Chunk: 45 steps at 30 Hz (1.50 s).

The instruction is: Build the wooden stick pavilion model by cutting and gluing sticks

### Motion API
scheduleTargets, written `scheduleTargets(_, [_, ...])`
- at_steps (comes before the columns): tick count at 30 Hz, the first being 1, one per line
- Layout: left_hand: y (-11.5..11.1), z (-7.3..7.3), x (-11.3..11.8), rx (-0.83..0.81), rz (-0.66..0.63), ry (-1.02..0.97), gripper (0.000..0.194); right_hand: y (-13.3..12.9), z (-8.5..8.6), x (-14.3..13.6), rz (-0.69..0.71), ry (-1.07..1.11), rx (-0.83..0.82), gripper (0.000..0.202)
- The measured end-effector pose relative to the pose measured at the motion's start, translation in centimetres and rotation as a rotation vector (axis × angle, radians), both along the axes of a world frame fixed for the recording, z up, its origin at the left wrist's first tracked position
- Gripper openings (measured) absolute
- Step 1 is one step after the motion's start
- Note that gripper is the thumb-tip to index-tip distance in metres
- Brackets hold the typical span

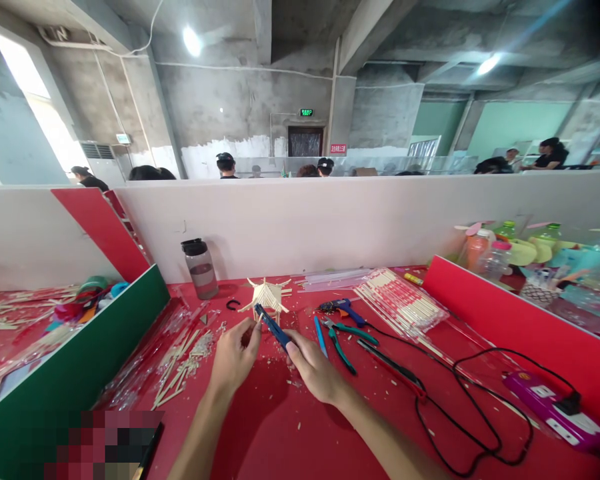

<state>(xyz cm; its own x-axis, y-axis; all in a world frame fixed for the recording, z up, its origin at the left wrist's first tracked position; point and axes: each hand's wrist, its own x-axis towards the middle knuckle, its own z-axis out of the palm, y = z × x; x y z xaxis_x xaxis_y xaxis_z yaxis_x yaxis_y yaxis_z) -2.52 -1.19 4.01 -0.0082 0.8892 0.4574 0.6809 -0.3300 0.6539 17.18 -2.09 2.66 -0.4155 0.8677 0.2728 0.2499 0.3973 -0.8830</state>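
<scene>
My right hand (315, 363) is wrapped round a long dark-blue hand tool (274, 328), whose exact kind I cannot make out. Its far end points up and left, meeting the fingertips of my left hand (236, 352). Those fingers are pinched together, apparently on a short pale wooden stick (260, 319) at the tool's tip. Just beyond both hands stands a small pavilion-like model (265, 293) of pale sticks, with a ridged roof and upturned corners. The tool and fingers hide part of its lower front.
To the right lie a blue pen (321, 337), green-handled pliers (347, 339), a blue glue gun (343, 309), a utility knife (393, 363), bundled sticks (405, 303) and a purple power strip (555, 407) with a looping cord. At left are stick offcuts (180, 363) and a water bottle (200, 270).
</scene>
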Motion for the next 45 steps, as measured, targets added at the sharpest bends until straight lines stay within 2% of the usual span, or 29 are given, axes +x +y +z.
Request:
scheduleTargets(18, [0.20,-0.31,-0.05,-0.010,-0.006,0.002,0.040,-0.26,-0.38,-0.41,-0.016,-0.001,0.005,0.047])
scheduleTargets(31, [0.24,-0.49,-0.22,-0.028,-0.020,-0.011,0.038,-0.22,-0.32,-0.12,-0.042,-0.072,0.148,0.037])
scheduleTargets(45, [0.10,-0.15,-0.29,-0.058,-0.045,-0.032,0.032,-0.16,-0.39,0.05,-0.039,-0.138,0.177,0.037])
